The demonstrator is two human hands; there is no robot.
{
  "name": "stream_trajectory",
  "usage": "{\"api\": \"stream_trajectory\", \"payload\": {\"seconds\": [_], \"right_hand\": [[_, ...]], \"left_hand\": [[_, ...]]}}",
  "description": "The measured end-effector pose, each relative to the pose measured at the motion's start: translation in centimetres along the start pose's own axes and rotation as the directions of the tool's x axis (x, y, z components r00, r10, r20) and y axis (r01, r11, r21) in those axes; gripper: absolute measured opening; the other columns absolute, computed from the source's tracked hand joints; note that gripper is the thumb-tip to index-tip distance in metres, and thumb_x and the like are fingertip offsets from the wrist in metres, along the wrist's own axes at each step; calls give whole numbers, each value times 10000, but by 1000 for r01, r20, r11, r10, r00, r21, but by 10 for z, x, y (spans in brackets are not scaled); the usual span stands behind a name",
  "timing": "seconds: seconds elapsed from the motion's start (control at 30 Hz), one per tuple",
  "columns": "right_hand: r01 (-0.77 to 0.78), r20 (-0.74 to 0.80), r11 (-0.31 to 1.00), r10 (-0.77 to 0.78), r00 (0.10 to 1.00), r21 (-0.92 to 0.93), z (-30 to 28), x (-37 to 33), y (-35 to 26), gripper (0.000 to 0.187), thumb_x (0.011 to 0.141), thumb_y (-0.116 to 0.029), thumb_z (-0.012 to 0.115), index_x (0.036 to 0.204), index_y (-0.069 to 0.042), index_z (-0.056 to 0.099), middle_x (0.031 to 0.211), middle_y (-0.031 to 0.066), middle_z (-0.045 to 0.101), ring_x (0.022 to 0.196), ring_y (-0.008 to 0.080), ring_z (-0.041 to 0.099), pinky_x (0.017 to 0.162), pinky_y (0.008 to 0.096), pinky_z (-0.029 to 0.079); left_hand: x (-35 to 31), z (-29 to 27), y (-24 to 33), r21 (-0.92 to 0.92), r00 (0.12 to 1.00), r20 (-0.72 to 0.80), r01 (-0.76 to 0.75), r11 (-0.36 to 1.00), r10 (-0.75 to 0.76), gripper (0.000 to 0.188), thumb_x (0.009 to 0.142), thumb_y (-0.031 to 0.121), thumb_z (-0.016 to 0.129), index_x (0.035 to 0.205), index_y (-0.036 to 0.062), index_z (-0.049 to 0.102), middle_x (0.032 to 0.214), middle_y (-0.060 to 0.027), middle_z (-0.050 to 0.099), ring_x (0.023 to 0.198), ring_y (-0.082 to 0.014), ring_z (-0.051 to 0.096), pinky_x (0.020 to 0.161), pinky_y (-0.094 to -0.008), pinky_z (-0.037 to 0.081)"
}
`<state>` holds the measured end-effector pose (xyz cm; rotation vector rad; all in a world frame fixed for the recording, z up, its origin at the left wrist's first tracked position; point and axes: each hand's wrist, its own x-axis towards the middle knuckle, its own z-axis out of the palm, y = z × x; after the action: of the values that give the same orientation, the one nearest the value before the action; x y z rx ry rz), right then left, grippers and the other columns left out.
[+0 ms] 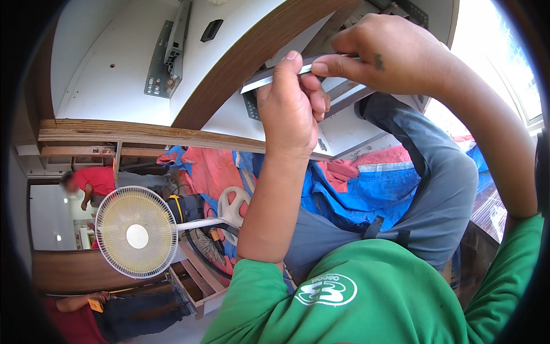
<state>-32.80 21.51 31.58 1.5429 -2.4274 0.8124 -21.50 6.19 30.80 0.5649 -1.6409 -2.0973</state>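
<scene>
A long, thin, narrow strip with a bright silvery-white face and a dark side (pixel 258 83) is held aslant between the left grip (pixel 288 117) and the right grip (pixel 395 54). Its pale end juts out bare past the left thumb, beside the cabinet's brown board edge (pixel 220 92); fingers partly cover the rest. Its material cannot be told.

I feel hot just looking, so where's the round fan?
In the head view, the white fan is on the left, left of the person's left forearm; another person in a red shirt shows just above it.
</scene>
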Motion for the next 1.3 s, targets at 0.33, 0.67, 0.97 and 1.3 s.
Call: {"api": "stream_trajectory", "payload": {"seconds": [0.33,0.67,0.97,1.3], "right_hand": [[-128,96,989,121,988,75,-20,-22,29,563,1019,-518,595,794,-10,685,574,91,501,500,198,478,507,372,369],[-165,64,976,157,985,139,-15,-22,19,602,991,-566,615,860,8,740,614,123,570,546,216,535,550,382,427],[-262,82,955,253,964,138,-30,-60,36,664,992,-614,582,813,12,716,577,63,508,529,166,487,516,358,368],[-241,77,958,231,970,157,-42,-67,35,659,1006,-593,577,779,16,686,571,60,494,520,153,457,503,335,345]], "left_hand": [[-1,30,-8,97,979,205,-33,995,13,420,972,379,624,720,45,590,517,-77,520,430,-170,477,445,-302,394],[-3,20,-6,188,980,196,-14,982,-23,448,977,418,611,719,51,602,540,-58,541,433,-146,489,431,-282,374],[-19,-19,-25,109,936,233,-296,949,265,408,1001,331,687,1198,-16,602,1018,-145,709,749,-158,672,725,-295,554],[-12,-36,-37,106,884,95,-466,878,457,277,1062,254,595,1097,-18,637,847,-132,732,707,-155,680,682,-294,560]]}}
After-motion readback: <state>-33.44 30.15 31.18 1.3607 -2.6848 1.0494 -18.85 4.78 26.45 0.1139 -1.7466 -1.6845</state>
